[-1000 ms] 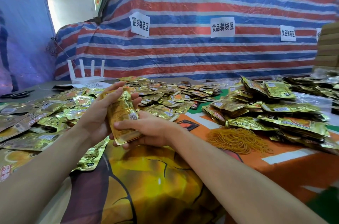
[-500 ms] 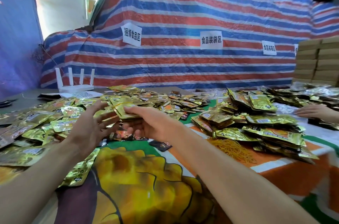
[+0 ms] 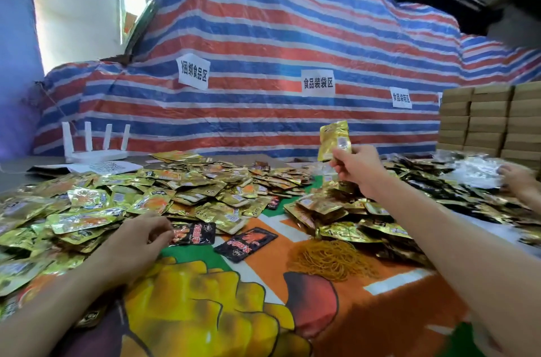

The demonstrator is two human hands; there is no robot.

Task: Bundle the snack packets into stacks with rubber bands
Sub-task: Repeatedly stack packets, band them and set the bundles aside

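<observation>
My right grip (image 3: 355, 165) pinches a small stack of gold snack packets (image 3: 334, 140) by its lower edge, raised right of centre above the finished pile (image 3: 336, 210). I cannot tell whether a band is round it. My left grip (image 3: 137, 242) sits low at left of centre, fingers loosely curled and empty, at the rim of the loose heap (image 3: 146, 195). I judge this the setting-aside step: next, drop the stack there, gather fresh packets, and take one of the rubber bands (image 3: 333, 260) off the desk (image 3: 395, 307). Half a second ago both grips were close together at centre; the right has since swung up and away.
</observation>
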